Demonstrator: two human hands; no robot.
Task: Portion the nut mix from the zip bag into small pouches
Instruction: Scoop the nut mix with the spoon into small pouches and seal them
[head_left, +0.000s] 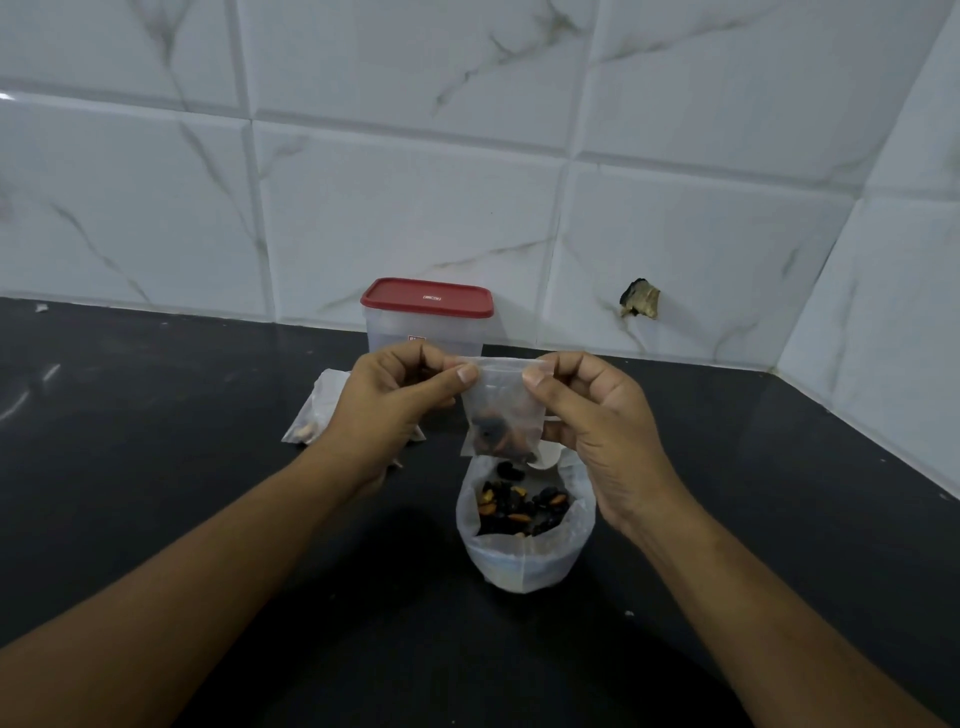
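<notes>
A small clear pouch (503, 410) hangs in the air above the dark surface (156, 415), held up by its top edge, with a little clump of dark and orange nut mix settled in its bottom. The left hand (400, 400) pinches the pouch's top left corner between thumb and forefinger, and the right hand (597, 421) pinches the top right corner the same way, its remaining fingers curled behind the pouch's right side. Directly beneath the pouch, the zip bag (524, 525) stands upright on the surface with its mouth wide open, showing more of the nut mix (519, 506) inside; a pale rounded thing peeks out between the pouch's lower edge and the bag's rim, too hidden to make out. Behind the left hand, clear plastic packets (317, 410) lie flat on the surface, one with something pale showing at its lower end. Further back stands a translucent container with a red lid (427, 297), against the white marbled tile wall (415, 156). To its right a dark chipped hole (640, 299) mars a tile near the surface.
</notes>
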